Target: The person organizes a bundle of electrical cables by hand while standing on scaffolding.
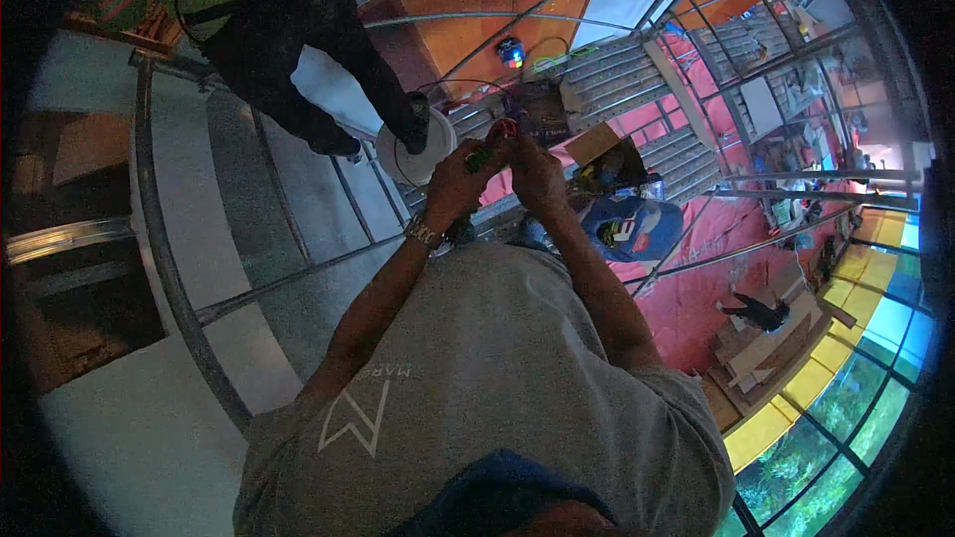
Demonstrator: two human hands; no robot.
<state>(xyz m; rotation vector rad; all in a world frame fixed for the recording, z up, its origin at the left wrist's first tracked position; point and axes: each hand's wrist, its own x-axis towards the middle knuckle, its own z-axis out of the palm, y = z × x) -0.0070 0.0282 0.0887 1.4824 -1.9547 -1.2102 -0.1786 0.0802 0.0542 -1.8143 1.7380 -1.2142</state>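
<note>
My left hand (460, 181) and my right hand (535, 177) are close together in front of me at mid-frame, both with bent fingers. Between them shows a small red looped piece (504, 127), too dim to name. A dark green bit (479, 157) sticks out by the left fingers; its kind is hidden by the grip. What the right fingers hold is also hidden. A metal-band watch (424, 232) is on my left wrist. Just beyond the hands stands a white bucket (438, 147), with another person's shoe on or over it.
A person in dark trousers (284, 40) stands at the upper left. Scaffold bars (159, 209) surround me. A blue bucket (637, 229), an open cardboard box (594, 143) and a blue can (510, 52) are on the metal deck (617, 80). Far below right, a person (758, 313) is near stacked boards (771, 358).
</note>
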